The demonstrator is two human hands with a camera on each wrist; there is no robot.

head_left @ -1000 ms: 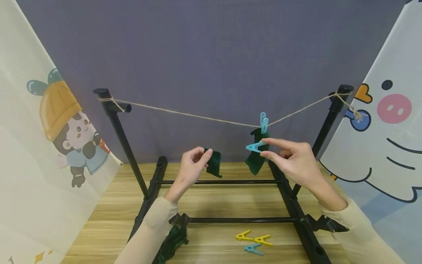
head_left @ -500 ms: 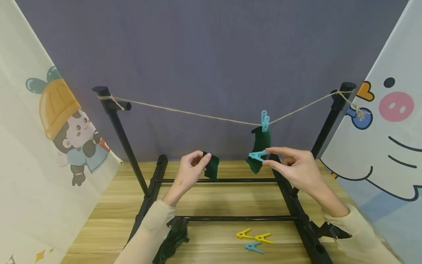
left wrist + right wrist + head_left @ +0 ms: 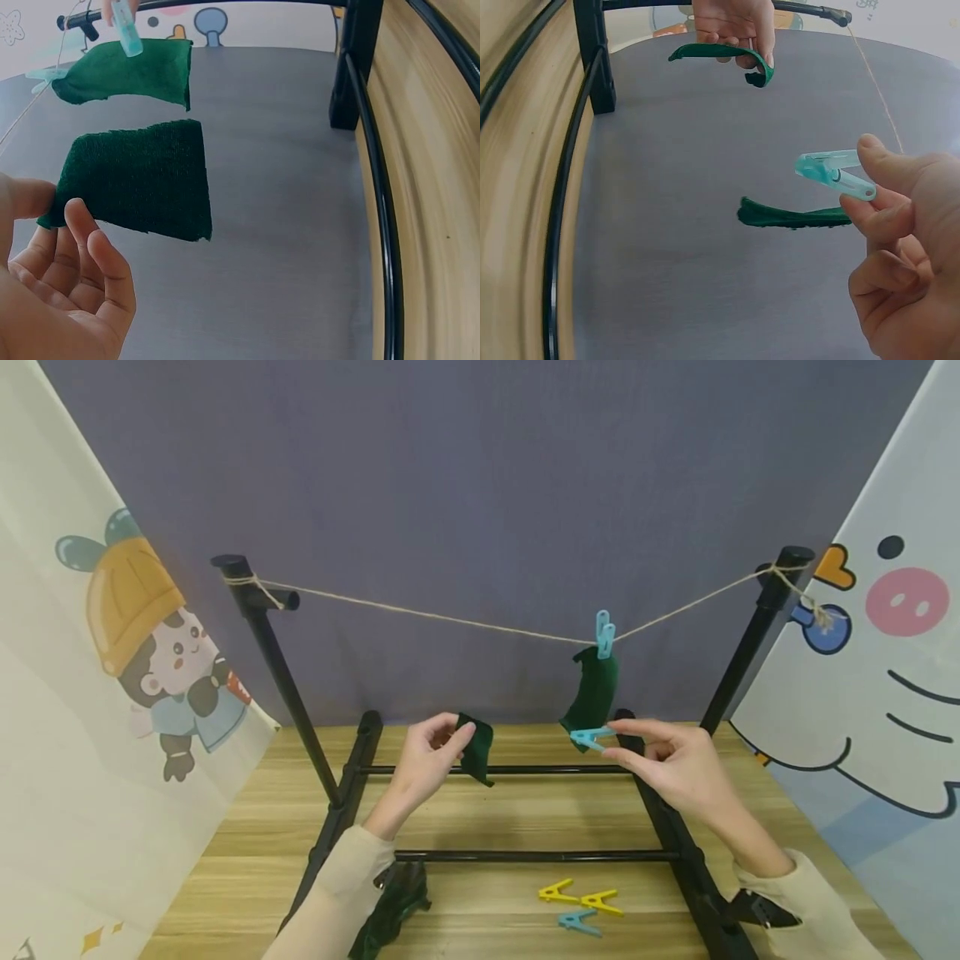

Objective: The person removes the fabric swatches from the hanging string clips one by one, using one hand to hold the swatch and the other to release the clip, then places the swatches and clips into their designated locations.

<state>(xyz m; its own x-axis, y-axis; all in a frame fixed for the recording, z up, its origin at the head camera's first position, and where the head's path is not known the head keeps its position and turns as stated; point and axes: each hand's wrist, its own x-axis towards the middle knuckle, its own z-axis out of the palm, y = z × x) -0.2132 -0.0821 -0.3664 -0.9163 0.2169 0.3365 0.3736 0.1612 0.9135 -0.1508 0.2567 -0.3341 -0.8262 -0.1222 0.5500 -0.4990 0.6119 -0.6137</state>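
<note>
My left hand (image 3: 426, 760) pinches a dark green cloth piece (image 3: 142, 180) by one corner, between thumb and fingers; the rest of it hangs loose. Between the thumb and index finger of my right hand (image 3: 671, 768) is a light blue clothespin (image 3: 829, 171), held by its handle ends. Behind that clothespin, another green cloth (image 3: 596, 685) hangs from the string (image 3: 420, 613), fixed there by a second blue clothespin (image 3: 604, 635). Both hands are below the string and apart from it.
A black frame (image 3: 277, 693) carries the string between its two posts. On the wooden table (image 3: 480, 927) lie two yellow clothespins (image 3: 557, 891) and a blue one (image 3: 579, 922). More crumpled green cloth (image 3: 393, 906) lies near my left sleeve. Printed curtains flank both sides.
Both hands have moved down, the left with its cloth and the right with its clothespin. The hung cloth shows more fully now. The clothespins on the table stay put.
</note>
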